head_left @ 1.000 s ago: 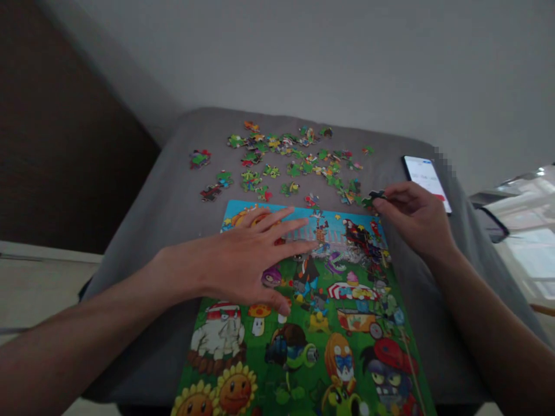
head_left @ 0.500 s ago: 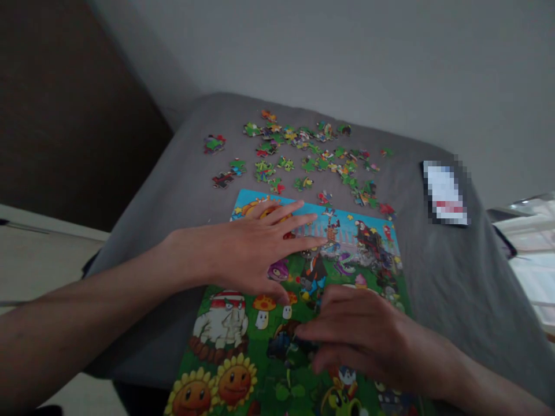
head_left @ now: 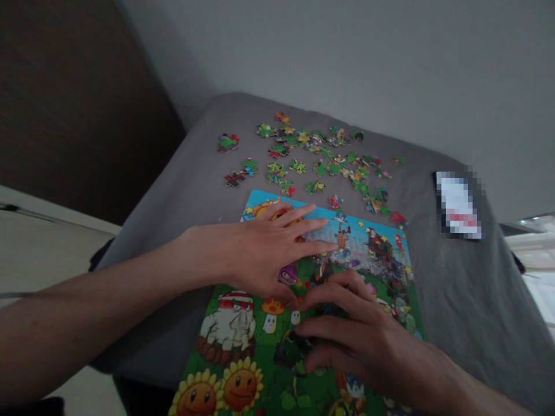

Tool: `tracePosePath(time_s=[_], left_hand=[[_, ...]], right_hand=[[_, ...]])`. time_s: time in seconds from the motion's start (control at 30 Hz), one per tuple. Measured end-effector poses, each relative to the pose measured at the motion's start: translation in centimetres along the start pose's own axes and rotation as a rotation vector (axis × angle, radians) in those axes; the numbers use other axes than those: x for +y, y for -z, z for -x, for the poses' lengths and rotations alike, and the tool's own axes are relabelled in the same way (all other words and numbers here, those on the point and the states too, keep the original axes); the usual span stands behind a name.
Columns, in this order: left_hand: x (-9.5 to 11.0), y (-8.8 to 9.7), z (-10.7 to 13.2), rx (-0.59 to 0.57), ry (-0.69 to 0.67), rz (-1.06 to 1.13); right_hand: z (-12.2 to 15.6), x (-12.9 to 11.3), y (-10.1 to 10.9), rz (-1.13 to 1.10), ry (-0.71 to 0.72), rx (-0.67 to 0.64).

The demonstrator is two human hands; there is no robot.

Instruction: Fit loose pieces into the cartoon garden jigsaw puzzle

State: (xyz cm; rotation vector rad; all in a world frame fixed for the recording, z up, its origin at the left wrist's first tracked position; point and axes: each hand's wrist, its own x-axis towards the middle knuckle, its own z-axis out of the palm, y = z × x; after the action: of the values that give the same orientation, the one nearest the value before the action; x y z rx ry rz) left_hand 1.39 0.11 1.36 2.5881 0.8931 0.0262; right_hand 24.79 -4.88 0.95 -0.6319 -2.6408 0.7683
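A colourful cartoon jigsaw puzzle (head_left: 273, 378) lies before me, with sunflowers, mushrooms and a blue sky strip along its far edge. My left hand (head_left: 255, 251) is flat on its upper left part, fingers stretched and spread. Bent over the puzzle's middle, my right hand (head_left: 364, 329) has its fingers apart, the tips down on a dark patch of the picture. No loose piece shows between those fingers, though the palm side is hidden. Both hands cover parts of the picture.
Several loose jigsaw pieces (head_left: 297, 166) are scattered beyond the puzzle on the grey cloth (head_left: 182, 202). A phone (head_left: 458, 205) with a blurred screen lies at the right. A pale wall (head_left: 347, 63) rises behind the cloth's far edge.
My right hand's fingers have spread apart, its index finger reaching further up the puzzle. My left hand stays flat in place. The whole view has shifted slightly, so things appear further right.
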Motion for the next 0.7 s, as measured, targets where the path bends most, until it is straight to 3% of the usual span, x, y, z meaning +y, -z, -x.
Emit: tracePosePath(time_s=[0.37,0.7], left_hand=[[-0.06,0.23,-0.11,-0.063,0.020,-0.012],[-0.18,0.12,-0.01,-0.048,0.016,-0.001]], right_hand=[[-0.23,0.04,-0.09,-0.098,0.042,0.041],[0.12,0.68,0.21,-0.408,0.048,-0.019]])
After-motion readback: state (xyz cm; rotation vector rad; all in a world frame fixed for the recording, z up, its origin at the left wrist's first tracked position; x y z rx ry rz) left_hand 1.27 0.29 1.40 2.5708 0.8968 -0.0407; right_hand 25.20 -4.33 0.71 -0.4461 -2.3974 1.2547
